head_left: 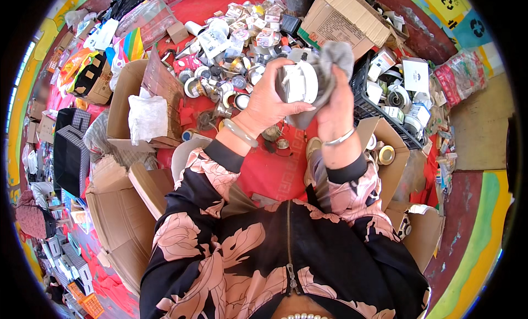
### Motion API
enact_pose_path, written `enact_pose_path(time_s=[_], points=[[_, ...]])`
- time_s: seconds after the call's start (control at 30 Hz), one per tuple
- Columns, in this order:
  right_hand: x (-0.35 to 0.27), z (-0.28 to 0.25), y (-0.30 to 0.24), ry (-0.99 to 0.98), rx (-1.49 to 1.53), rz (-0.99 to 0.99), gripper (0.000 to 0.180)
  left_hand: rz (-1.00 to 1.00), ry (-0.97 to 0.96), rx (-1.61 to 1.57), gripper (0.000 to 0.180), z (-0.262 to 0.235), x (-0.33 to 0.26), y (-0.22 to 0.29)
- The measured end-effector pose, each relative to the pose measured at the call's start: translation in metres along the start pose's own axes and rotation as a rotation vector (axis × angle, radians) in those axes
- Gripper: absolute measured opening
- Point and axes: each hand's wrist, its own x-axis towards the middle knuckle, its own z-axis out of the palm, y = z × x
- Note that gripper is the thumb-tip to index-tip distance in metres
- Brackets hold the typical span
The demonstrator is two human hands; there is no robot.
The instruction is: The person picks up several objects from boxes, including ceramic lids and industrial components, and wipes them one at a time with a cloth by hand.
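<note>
My left hand (263, 102) grips a round lamp fitting (309, 82), likely a downlight, with a white rim and a ribbed grey body. The thumb lies under the rim and the fingers curve over the body. Against the fitting's right side is a crumpled grey cloth (336, 57), held in my right hand (335, 110). The cloth hides part of the fitting and some of the right fingers. Both hands are raised over the red floor covering (269, 173), in front of a heap of lamp fittings and small boxes (242, 66).
An open carton (125, 107) with a white cloth (147, 118) on its edge stands left. A black crate (379, 112) of lamp parts is at right, above an open carton (393, 165) holding fittings. A large tilted carton (346, 19) lies behind; flattened cardboard (118, 209) rests near left.
</note>
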Motion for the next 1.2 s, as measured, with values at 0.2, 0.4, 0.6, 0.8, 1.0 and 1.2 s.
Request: enact_pose_path(time_s=[0.2,0.4,0.6,0.8,1.0,1.2], points=[[-0.004,-0.002,-0.034,-0.281,0.024,0.213,0.035,0.001,0.028,-0.026,0.082,-0.012,0.006,0.003],[-0.011,0.003,-0.005,-0.264,-0.126,0.263,0.024,0.249,-0.043,0.471,0.077,-0.002,0.004,0.011],[-0.005,0.000,-0.013,-0.158,-0.272,0.372,0.022,0.383,-0.152,0.523,0.078,0.003,-0.003,0.008],[-0.001,-0.010,-0.014,-0.289,-0.132,0.379,0.022,0.437,-0.103,0.500,0.079,0.000,0.002,0.008],[-0.010,-0.008,-0.019,-0.402,-0.194,0.324,0.024,0.061,-0.013,0.344,0.080,-0.006,0.004,0.008],[-0.004,-0.005,-0.003,-0.158,-0.150,0.321,0.019,0.258,-0.086,0.469,0.074,0.004,0.002,0.009]])
